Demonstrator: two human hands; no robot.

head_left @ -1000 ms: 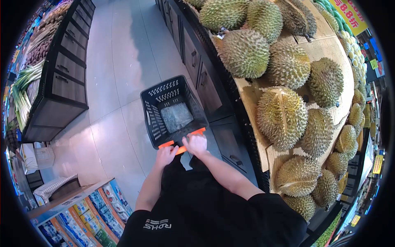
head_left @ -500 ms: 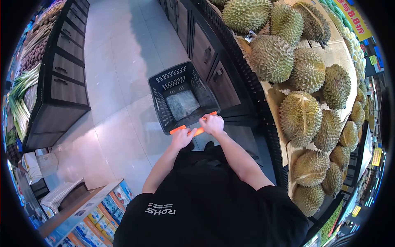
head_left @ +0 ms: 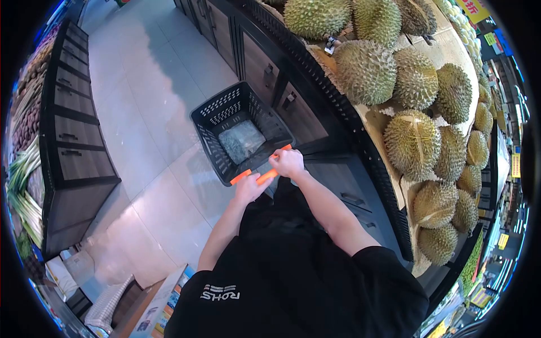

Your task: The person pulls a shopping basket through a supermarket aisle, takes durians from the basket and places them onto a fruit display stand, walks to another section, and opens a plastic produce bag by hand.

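Note:
Ahead of my body is a black plastic shopping basket (head_left: 209,147) with perforated walls and an orange handle (head_left: 267,177). My left hand (head_left: 249,188) is closed round the left part of the handle, and my right hand (head_left: 288,163) grips it farther right. At the bottom of the basket lies a clear plastic bag (head_left: 242,139); what is in it, I cannot make out. The basket is close to the dark cabinet front on my right. Whether it rests on the floor or has wheels is hidden.
Spiky durians (head_left: 413,145) fill the stand on my right, edged by a black perforated rim (head_left: 360,132). A drawer cabinet (head_left: 76,152) carries leeks (head_left: 27,197) and other vegetables on the left. Between them runs the tiled aisle (head_left: 152,124). A box (head_left: 155,307) stands at lower left.
The view has turned, and the floor and displays have shifted within it. The basket appears slightly farther left and higher. Both hands keep their hold on the handle.

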